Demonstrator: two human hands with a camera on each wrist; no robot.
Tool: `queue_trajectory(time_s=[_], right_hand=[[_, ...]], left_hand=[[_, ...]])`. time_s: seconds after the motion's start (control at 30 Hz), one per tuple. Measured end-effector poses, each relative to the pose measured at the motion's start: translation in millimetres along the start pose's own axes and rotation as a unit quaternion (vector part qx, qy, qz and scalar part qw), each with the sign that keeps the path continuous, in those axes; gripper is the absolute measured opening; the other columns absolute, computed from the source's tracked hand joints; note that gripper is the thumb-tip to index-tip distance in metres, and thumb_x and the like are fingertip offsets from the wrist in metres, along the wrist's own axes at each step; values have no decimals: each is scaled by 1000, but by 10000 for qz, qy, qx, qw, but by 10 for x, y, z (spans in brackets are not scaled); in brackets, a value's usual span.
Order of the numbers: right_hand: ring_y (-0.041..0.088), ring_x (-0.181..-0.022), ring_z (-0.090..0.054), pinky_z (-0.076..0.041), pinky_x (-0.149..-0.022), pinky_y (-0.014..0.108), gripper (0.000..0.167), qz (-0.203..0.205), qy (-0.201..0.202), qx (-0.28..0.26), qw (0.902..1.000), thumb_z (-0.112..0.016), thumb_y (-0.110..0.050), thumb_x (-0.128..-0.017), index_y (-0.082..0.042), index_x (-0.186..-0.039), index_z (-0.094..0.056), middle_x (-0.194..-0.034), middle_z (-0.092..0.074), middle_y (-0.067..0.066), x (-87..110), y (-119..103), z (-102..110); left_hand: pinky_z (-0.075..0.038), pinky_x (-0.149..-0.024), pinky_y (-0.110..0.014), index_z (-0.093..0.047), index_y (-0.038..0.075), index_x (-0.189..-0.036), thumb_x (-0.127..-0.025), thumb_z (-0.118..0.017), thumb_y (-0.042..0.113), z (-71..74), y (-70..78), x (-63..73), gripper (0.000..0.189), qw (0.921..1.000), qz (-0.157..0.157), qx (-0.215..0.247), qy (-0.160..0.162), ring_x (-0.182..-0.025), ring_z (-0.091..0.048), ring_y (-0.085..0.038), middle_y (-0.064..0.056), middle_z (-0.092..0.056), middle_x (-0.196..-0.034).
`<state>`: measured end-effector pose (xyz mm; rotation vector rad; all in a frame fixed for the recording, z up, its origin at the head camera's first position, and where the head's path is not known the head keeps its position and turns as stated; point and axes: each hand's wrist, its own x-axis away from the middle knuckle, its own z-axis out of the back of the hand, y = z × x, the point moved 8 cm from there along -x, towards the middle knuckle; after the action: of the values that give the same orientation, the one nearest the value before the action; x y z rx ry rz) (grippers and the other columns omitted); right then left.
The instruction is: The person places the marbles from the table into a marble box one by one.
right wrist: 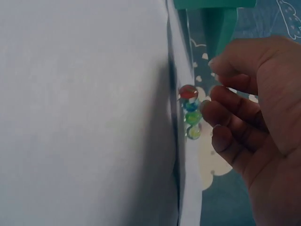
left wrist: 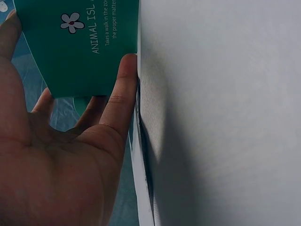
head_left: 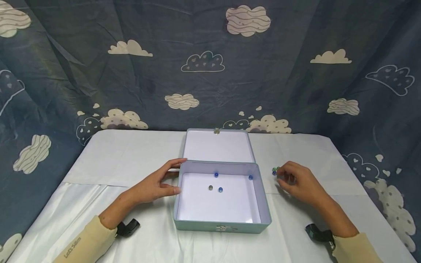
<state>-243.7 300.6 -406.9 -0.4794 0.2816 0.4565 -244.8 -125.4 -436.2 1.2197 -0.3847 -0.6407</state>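
Observation:
A green tin box [head_left: 223, 228] with a pale lilac inside stands in the middle of the table. Several marbles lie on its floor, among them a blue marble [head_left: 220, 189] and a greyish marble [head_left: 210, 187]. My left hand [head_left: 151, 186] rests against the box's left side, fingers spread, thumb nearer the front; printed lettering shows on that green side [left wrist: 80, 56] in the left wrist view. Right of the box, my right hand [head_left: 300, 182] hovers low beside a cluster of glass marbles [right wrist: 193, 117]. Its fingers are loosely bent, the thumb apart from them, with nothing between.
The box's lid [head_left: 217, 146] lies folded back behind it, with a small clasp [head_left: 216, 131] on its far edge. A white cloth [head_left: 141, 153] covers the table. Behind hangs a dark blue curtain [head_left: 158, 29] with cloud prints.

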Motion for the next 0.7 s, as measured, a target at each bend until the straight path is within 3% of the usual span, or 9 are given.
queue_trajectory(time_s=[0.27, 0.7], right_hand=[[17, -78, -57, -51, -65, 26, 21, -464, -557, 162, 9972, -86, -3, -83, -15, -96, -75, -88, -62, -5, 43, 144, -81], [14, -77, -57, -52, -66, 26, 20, -431, -906, 193, 9948, -85, -3, -84, -16, -96, -75, -85, -62, -9, 55, 181, -137]], left_hand=[[-57, -101, -35, -28, 39, -166, -99, -78, 15, -11, -23, 10, 87, 10000, 42, 4, -17, -152, -40, -40, -8, -32, -167], [-57, -101, -36, -28, 39, -166, -99, -78, 17, -4, -13, 9, 87, 10000, 55, -63, 0, -151, -41, -40, -9, -33, -166]])
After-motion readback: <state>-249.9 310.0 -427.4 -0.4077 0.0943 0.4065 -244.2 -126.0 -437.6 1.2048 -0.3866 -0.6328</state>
